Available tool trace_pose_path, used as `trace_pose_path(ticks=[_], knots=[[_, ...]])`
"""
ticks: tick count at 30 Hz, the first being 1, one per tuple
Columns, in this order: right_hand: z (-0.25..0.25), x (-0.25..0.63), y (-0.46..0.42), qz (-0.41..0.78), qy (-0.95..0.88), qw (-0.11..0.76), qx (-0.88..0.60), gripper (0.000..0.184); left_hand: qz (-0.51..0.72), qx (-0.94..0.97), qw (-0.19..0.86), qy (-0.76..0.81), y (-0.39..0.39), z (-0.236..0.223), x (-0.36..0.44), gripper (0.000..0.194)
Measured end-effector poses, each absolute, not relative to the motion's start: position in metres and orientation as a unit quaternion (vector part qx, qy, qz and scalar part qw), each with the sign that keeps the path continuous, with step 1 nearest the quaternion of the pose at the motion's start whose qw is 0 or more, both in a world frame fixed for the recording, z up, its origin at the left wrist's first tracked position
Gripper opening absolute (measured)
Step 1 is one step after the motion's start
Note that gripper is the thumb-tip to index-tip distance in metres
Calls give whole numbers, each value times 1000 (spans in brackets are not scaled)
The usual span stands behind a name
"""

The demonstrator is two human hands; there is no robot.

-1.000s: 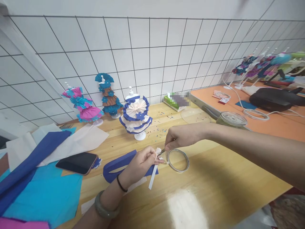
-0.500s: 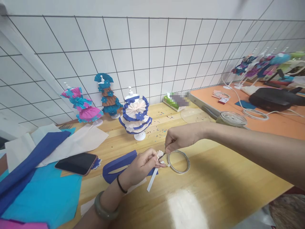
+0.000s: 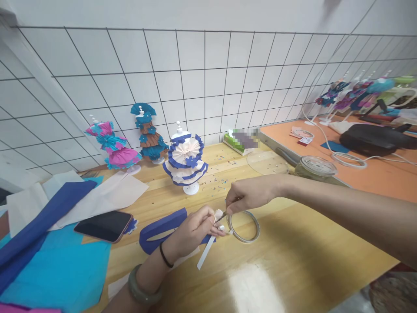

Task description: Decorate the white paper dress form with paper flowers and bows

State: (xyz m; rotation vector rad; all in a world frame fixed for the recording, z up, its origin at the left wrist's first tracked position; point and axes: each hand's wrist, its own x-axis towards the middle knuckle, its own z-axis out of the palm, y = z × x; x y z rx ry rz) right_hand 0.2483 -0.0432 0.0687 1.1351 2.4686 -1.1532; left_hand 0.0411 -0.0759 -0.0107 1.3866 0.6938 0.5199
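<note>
My left hand [image 3: 192,230] pinches a small folded white paper piece [image 3: 218,214] above the wooden table [image 3: 293,256]; a white paper strip [image 3: 205,253] hangs down from it. My right hand [image 3: 250,193] is closed on a thin dark tool [image 3: 222,215], whose tip touches the paper piece. Beside both hands lies a ring of clear tape [image 3: 243,226]. A looped blue paper band [image 3: 161,228] rests on the table under my left hand. A white and blue paper dress on a small stand [image 3: 185,159] is just behind.
Two more paper dresses [image 3: 112,147] [image 3: 148,134] stand by the tiled wall. A phone [image 3: 101,226] lies on blue, white and cyan paper sheets [image 3: 58,261] at left. A glass jar [image 3: 315,167], a clear lid [image 3: 267,161] and a tissue pack [image 3: 243,140] sit at the back right; an orange desk [image 3: 374,174] holds cables.
The hands stayed together on the paper piece, shifting slightly lower in view. The hanging strip swung a little left. The camera tilted up a bit.
</note>
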Motion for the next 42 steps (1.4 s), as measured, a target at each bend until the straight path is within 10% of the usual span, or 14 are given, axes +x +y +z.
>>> trace_pose_path(ticks=[16, 35, 39, 42], knots=[[-9, 267, -124, -288, 777, -116, 547, 23, 241, 575, 680, 385, -68, -24, 40, 28], [-39, 362, -110, -20, 733, -53, 678, 31, 274, 581, 665, 382, -75, -15, 52, 27], [-18, 329, -115, 13, 744, -155, 649, 33, 286, 555, 682, 382, -77, -10, 53, 27], [2, 282, -119, -179, 753, -277, 569, 26, 297, 551, 684, 374, -80, -6, 53, 27]])
